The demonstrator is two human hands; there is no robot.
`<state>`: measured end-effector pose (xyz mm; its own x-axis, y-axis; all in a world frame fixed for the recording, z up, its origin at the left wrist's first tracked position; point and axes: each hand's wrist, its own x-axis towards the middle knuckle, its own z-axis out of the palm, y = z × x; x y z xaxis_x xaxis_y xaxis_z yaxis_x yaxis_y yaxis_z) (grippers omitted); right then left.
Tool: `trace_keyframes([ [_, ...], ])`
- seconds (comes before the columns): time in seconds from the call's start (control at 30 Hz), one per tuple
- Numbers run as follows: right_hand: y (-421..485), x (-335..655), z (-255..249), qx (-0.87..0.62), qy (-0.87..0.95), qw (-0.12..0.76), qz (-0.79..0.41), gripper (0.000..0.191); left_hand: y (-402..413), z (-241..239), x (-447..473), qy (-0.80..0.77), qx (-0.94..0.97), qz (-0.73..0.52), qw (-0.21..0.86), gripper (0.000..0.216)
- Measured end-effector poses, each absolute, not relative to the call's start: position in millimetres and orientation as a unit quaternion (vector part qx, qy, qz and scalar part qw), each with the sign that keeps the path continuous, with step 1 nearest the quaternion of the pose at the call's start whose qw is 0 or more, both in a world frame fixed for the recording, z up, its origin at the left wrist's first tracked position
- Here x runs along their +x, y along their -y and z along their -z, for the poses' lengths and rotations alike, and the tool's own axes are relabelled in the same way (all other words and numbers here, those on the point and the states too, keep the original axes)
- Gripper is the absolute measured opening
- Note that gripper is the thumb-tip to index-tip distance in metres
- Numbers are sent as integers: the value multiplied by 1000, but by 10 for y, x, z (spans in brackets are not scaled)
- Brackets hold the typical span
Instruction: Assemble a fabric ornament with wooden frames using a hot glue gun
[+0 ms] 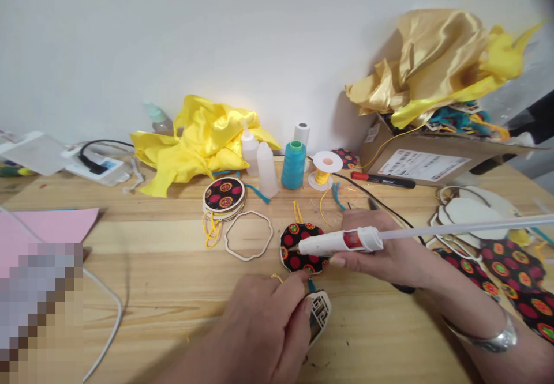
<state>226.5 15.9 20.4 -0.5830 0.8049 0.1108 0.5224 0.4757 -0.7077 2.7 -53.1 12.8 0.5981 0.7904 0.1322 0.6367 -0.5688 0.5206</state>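
Your right hand (381,252) clasps the glue gun (341,241), its nozzle lying over the patterned fabric disc (295,236); the glue stick (467,226) runs out of frame to the disc's right. Just below the disc, your left hand (264,326) pinches a wooden cut-out (320,310), half hidden by your fingers.

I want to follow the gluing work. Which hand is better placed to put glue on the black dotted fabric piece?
Probably the right hand: it holds the glue gun, its nozzle over the fabric piece. The left hand is busy holding a wooden cutout.
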Motion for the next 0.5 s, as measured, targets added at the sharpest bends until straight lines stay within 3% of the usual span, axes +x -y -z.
trace_keyframes([
  [0.23, -154, 2397, -222, -365, 826, 236, -359, 42, 528, -234, -18, -302, 911, -131, 249, 20],
  [0.5, -200, 2495, -261, -279, 865, 225, -351, 30, 463, -135, -74, -245, 915, -155, 282, 22],
])
